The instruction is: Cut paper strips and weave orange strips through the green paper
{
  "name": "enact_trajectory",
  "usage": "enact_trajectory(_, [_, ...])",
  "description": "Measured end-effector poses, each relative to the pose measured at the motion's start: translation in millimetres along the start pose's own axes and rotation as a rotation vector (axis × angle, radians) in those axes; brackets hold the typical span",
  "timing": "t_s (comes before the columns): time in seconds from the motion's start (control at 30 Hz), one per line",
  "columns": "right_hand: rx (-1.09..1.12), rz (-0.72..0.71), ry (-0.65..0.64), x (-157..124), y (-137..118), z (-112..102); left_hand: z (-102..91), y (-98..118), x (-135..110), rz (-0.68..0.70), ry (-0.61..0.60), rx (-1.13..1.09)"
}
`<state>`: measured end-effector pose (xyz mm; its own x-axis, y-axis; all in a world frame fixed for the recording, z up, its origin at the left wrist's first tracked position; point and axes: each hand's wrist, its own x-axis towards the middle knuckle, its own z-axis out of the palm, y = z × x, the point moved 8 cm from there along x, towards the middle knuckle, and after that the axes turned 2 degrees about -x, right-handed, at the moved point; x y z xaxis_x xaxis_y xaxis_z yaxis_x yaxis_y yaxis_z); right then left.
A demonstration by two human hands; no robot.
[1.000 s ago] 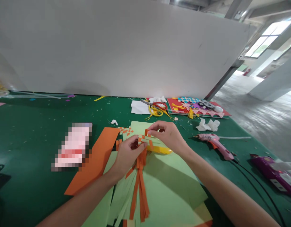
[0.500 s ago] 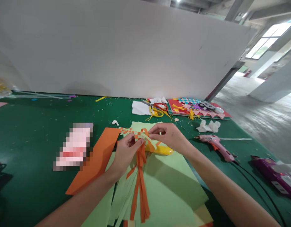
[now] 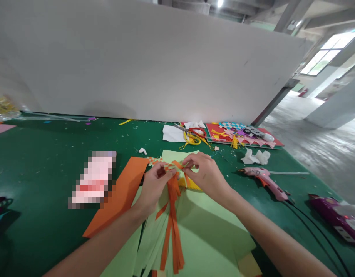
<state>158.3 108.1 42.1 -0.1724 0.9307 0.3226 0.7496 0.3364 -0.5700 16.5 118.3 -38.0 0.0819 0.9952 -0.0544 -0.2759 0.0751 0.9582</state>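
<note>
My left hand (image 3: 154,186) pinches the woven patch (image 3: 172,167) of orange and light green paper strips at its left edge. My right hand (image 3: 205,175) pinches the same weave from the right, fingertips on an orange strip. Long orange strips (image 3: 173,227) hang down from the weave toward me over light green paper sheets (image 3: 206,231). A yellow toothed tool (image 3: 193,186) lies partly hidden under my right hand. An orange paper sheet (image 3: 119,194) lies to the left of my left hand.
On the green table (image 3: 44,154) lie a pink glue gun (image 3: 265,177) with black cord, crumpled white tissue (image 3: 255,156), scissors (image 3: 191,130), a red board with woven craft pieces (image 3: 243,134), a purple device (image 3: 336,217) at right, and a blurred pink item (image 3: 93,179). A white wall panel (image 3: 137,61) stands behind.
Both hands have lowered the weave slightly and drawn closer together; my right hand's fingers shifted left onto the strips, covering more of the yellow tool.
</note>
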Motion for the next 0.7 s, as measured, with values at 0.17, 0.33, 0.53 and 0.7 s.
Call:
enact_trajectory(0.17, [0.037,0.038,0.009,-0.9,1.8,-0.8,0.2,-5.3,0.8,-0.075,0.005,-0.176])
enact_trajectory(0.33, [0.279,0.154,-0.031,-0.9,9.3,3.1,4.1,-3.7,-0.6,-0.100,-0.035,-0.203])
enact_trajectory(0.53, [0.447,0.258,-0.069,-2.5,11.8,11.4,9.1,0.1,-2.6,-0.057,-0.096,-0.146])
enact_trajectory(0.7, [0.405,0.236,-0.026,-6.5,6.7,16.6,2.0,-2.1,-0.6,-0.039,-0.011,-0.097])
